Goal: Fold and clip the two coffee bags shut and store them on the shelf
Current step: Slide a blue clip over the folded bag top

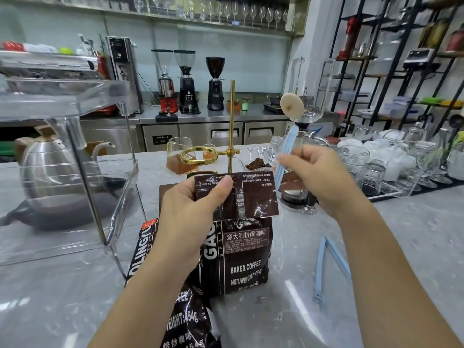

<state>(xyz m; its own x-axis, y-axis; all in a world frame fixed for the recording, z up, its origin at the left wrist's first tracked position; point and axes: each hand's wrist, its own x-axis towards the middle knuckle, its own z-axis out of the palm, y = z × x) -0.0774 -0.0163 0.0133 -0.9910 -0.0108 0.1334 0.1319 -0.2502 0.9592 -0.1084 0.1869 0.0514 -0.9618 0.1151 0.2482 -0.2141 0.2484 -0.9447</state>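
A dark brown coffee bag [244, 257] stands upright on the counter in front of me. Its top flap is folded down toward me, and my left hand [193, 207] pinches that flap at its left side. My right hand [316, 177] holds a light blue sealing clip [285, 156] up and to the right of the flap, apart from the bag. The second coffee bag [180, 315] lies flat on the counter, partly under my left forearm. Another light blue clip [329, 270] lies open on the counter to the right.
A clear acrylic shelf [82, 156] stands on the left with a steel kettle [50, 167] behind it. Behind the bag are a brass pour-over stand [231, 146], a glass server [180, 156] and a siphon brewer [298, 192]. Glasses [376, 169] crowd the right.
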